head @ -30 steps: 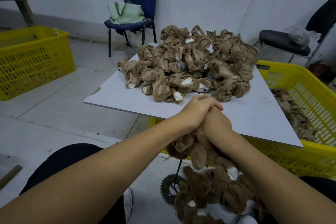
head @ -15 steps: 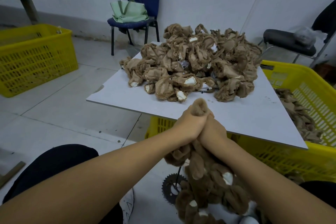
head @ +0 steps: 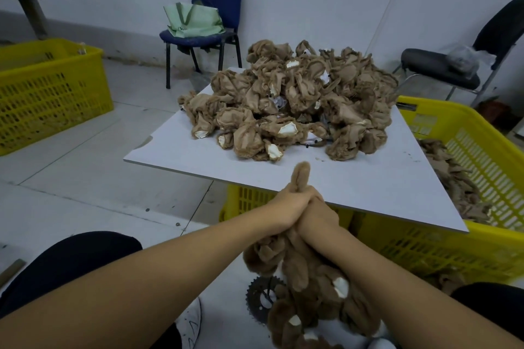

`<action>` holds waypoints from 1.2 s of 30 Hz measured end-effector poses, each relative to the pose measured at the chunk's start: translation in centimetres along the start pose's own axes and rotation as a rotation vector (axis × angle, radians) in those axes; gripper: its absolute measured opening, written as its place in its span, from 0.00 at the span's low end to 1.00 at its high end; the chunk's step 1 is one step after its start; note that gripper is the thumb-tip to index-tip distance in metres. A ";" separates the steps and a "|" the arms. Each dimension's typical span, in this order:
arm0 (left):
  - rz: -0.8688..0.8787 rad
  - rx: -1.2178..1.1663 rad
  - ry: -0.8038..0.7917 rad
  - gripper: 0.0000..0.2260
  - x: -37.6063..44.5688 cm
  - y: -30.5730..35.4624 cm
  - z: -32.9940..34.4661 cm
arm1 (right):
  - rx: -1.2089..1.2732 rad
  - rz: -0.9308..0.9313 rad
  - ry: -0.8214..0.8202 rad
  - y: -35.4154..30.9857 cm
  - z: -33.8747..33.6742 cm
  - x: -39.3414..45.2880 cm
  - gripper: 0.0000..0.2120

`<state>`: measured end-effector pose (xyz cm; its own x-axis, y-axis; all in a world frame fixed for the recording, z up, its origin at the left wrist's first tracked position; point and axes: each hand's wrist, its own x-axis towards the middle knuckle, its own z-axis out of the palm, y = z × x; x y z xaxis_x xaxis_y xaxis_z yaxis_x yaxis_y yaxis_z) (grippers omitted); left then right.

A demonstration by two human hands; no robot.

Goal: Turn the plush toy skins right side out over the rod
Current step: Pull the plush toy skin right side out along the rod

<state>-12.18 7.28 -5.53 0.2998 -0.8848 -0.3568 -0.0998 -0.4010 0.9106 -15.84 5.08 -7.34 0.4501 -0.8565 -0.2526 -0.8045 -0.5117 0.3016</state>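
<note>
**Limb pushed through, hands clamped on the skin**

Pushed further up since the earlier frames, a furry brown limb of the plush toy skin (head: 301, 176) now stands well clear above my fists, where half a second ago only a stub showed. My left hand (head: 292, 204) has its fingers curled tight round the skin just below that limb; my right hand (head: 317, 214) presses against the left, its fingers mostly hidden, apparently wrapped round the same bundle. The rod itself I cannot see; I judge it sits inside the limb. Below my hands hang more fuzzy brown turned skins (head: 312, 300), with a dark toothed metal sprocket (head: 261, 299) on the floor beneath them.

Beyond my hands, a heap of tan inside-out skins (head: 289, 102) sits on a white flat board (head: 368, 187) resting over a yellow slatted plastic crate (head: 467, 167).

Risk, as I judge it: pulling down too hard could drive the rod tip through a seam, or leave the limb half-turned if fabric bunches in my grip.
</note>
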 end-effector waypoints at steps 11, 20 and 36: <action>0.530 -0.196 0.226 0.19 -0.5 4.0 -1.2 | 0.420 -0.201 0.178 4.8 -3.3 0.2 0.15; 0.310 0.039 0.162 0.13 0.0 5.4 -1.7 | 0.549 -0.126 0.092 4.4 -3.0 0.3 0.15; 0.338 -0.088 0.251 0.17 -0.9 1.0 0.1 | 0.489 -0.181 -0.051 3.7 0.0 -0.1 0.14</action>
<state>-12.67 7.65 -4.30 0.4867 -0.8734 0.0162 -0.1539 -0.0675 0.9858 -18.84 3.29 -6.21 0.5891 -0.7465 -0.3093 -0.8080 -0.5494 -0.2128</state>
